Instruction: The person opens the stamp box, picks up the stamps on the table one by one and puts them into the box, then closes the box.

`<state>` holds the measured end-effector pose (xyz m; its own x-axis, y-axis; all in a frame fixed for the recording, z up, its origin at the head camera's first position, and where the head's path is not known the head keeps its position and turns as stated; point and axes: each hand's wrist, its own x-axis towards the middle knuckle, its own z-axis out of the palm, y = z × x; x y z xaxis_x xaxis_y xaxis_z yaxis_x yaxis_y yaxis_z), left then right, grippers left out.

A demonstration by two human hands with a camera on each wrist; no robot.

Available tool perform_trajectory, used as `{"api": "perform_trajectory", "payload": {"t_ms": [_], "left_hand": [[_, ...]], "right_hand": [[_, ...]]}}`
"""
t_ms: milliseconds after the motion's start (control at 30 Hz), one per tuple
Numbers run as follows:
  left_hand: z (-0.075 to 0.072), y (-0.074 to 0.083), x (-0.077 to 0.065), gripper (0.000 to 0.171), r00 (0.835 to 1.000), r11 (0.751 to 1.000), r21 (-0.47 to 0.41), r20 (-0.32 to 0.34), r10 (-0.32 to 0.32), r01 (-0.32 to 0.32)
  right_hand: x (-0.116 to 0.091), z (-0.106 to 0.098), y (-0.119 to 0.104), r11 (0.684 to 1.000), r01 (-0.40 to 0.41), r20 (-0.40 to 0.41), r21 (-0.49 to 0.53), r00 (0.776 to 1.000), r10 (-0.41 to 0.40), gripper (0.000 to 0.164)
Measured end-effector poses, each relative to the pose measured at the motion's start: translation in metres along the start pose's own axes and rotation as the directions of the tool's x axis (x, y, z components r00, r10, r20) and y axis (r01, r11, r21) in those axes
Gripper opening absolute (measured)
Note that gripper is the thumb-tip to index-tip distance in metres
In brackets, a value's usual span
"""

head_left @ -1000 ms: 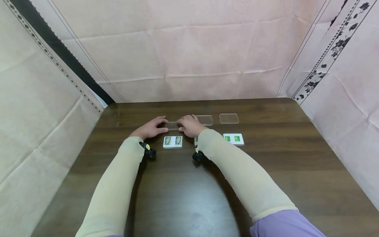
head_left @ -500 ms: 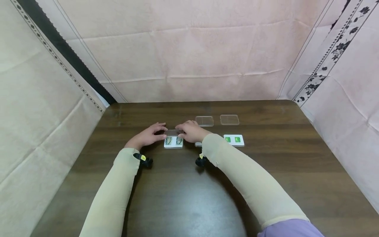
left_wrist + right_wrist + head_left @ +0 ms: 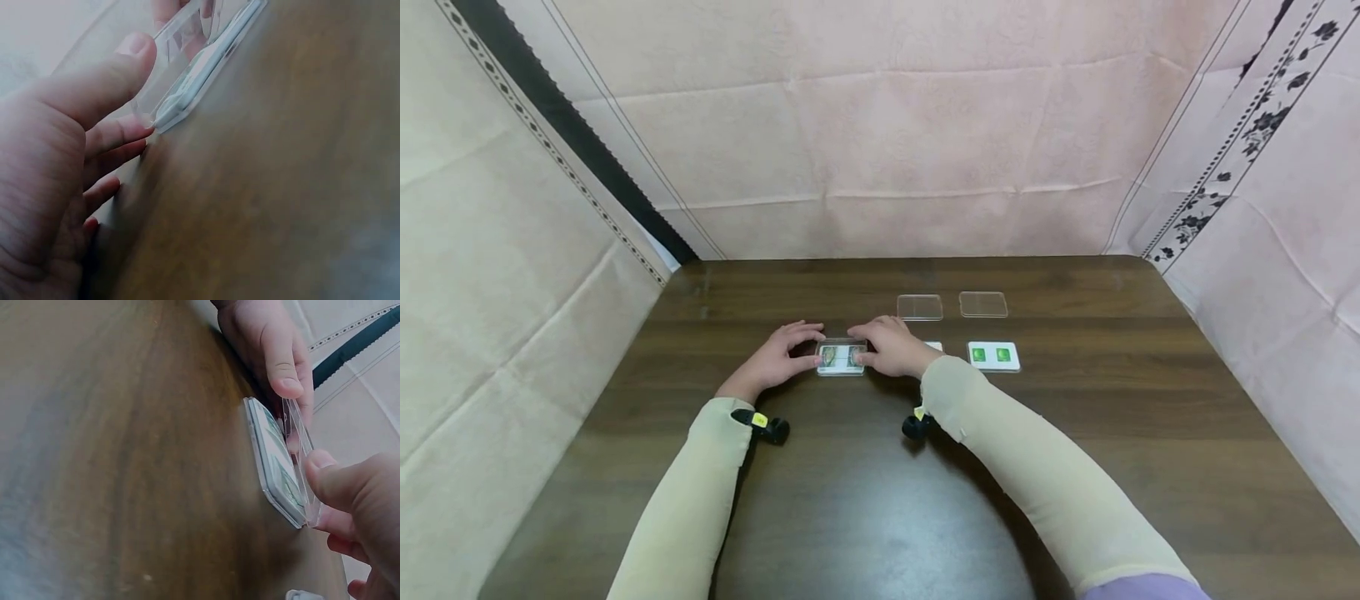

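Note:
Between my two hands is a clear plastic lid (image 3: 841, 341), tilted close over a clear case of white cards (image 3: 267, 450) with two greenish pictures on top. My left hand (image 3: 778, 357) pinches the lid's left end between thumb and fingers. At the opposite end, my right hand (image 3: 893, 348) pinches it the same way, thumb on the near side. In the right wrist view the lid leans at an angle to the cards, its far edge down by the case. The case lies flat on the brown table (image 3: 850, 483).
To the right lies another case of white cards (image 3: 993, 356) with two green pictures. Between them, a further white case (image 3: 935, 346) is mostly hidden by my right hand. Two clear lids (image 3: 919, 307) (image 3: 983, 304) lie behind them. Pale cloth (image 3: 880, 150) hangs beyond the table.
Both hands have brought the clear lid from behind the left case toward me and over its cards. The other lids and cases stay in place.

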<state>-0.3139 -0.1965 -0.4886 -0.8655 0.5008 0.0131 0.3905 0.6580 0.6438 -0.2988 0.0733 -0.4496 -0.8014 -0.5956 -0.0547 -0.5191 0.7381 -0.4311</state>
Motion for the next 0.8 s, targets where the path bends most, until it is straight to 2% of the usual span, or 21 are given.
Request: {"api": "perform_trajectory", "payload": {"t_ms": [167, 333, 800], "left_hand": [[0.004, -0.002, -0.007, 0.055, 0.999, 1.0, -0.019, -0.041, 0.023, -0.024], [0.007, -0.004, -0.009, 0.058, 0.997, 0.999, 0.0, -0.066, 0.044, -0.045], [0.008, 0.002, -0.016, 0.06, 0.996, 0.997, 0.056, -0.073, 0.059, -0.055]], "right_hand": [[-0.005, 0.004, -0.004, 1.0, 0.004, -0.023, -0.011, 1.0, -0.004, 0.055], [-0.009, 0.006, -0.007, 1.0, 0.009, -0.043, -0.008, 0.999, -0.01, 0.059], [-0.013, 0.012, -0.009, 0.998, 0.015, -0.074, -0.067, 0.997, -0.02, 0.066]]}}
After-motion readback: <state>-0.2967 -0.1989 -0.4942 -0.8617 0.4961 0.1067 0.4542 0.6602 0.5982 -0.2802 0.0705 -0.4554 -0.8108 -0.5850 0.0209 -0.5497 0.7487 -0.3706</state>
